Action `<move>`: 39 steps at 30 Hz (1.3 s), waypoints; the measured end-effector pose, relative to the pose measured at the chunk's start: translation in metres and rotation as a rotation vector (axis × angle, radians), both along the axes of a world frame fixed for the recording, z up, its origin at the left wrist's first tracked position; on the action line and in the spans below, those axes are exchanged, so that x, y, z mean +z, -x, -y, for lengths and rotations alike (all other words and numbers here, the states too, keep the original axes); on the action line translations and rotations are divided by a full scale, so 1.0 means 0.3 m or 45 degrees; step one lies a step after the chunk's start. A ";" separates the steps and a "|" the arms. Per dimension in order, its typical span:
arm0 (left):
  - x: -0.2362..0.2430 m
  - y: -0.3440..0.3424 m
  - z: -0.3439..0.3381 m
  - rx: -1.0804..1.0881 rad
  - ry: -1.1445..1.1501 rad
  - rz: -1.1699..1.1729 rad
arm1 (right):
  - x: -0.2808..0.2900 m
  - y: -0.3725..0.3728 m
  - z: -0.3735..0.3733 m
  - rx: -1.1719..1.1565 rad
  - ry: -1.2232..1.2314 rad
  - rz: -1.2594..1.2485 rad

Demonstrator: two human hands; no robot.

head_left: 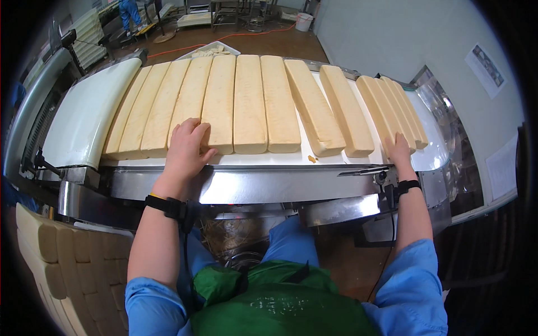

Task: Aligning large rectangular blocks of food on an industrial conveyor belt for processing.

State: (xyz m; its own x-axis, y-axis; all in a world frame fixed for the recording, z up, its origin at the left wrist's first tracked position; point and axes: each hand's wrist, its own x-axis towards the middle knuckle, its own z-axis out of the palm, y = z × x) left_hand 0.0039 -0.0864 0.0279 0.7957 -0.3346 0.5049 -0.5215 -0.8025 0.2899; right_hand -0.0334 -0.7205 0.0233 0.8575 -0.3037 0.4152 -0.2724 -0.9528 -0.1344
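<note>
Your pale-yellow, long, rectangular blocks (249,103) lie side by side across the white conveyor surface (84,123), which has a shiny steel front (241,185); they look firm and smooth. Your left grip (189,148) is loosely spread, its fingers laid over the near end of one block and the thumb held apart toward the next, with nothing closed inside it. Your right grip (399,150) has its fingers against the near ends of the tightly grouped blocks (386,112) on the right; you cannot tell from here how far it is closed, or whether it holds one. Between that group and the long row, two blocks lie slanted with white surface showing beside them, and a small orange-yellow scrap (312,159) sits just before them. Beyond the far edge, you have a white rectangular tray (231,49) holding a heap of pale-yellow pieces (207,51). Farther back, a white round bucket (304,23) stands near the wall, its contents too small to make out. At your lower left, more pale-yellow blocks are piled in a layered stack (84,257).
</note>
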 end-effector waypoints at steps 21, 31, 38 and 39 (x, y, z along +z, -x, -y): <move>0.062 0.021 0.049 0.129 -0.035 -0.226 | 0.058 0.056 0.104 -0.150 -1.622 -0.121; 0.052 0.016 0.068 0.108 -0.048 -0.142 | 0.019 -0.047 -0.052 0.212 -0.523 -0.094; 0.056 0.010 0.073 0.097 -0.036 -0.143 | 0.094 -0.058 0.043 -0.034 -1.131 -0.282; 0.057 0.010 0.075 0.083 -0.046 -0.144 | 0.076 -0.049 0.035 0.037 -0.979 -0.249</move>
